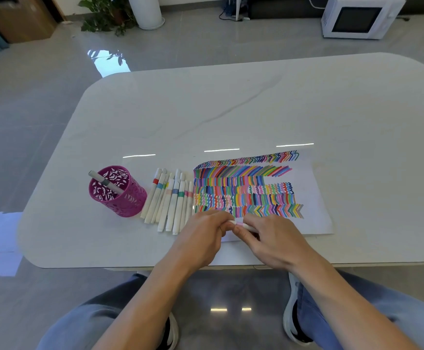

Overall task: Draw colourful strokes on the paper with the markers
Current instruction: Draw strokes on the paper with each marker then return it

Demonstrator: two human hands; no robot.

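A white sheet of paper (314, 198) covered in rows of colourful strokes lies on the table in front of me. My two hands meet over its near left corner. My right hand (269, 238) grips a white marker (246, 226) with a pink band. My left hand (203, 236) pinches the marker's left end, where a white cap (231, 222) shows between the fingertips. Whether the cap is on or off is hidden by the fingers. Several white markers (170, 200) with coloured bands lie side by side just left of the paper.
A magenta perforated pen cup (120, 195) stands at the left of the white marble table (205, 109) with one grey-banded marker (104, 182) leaning in it. A white microwave (357, 17) and a potted plant (107, 16) sit on the floor beyond.
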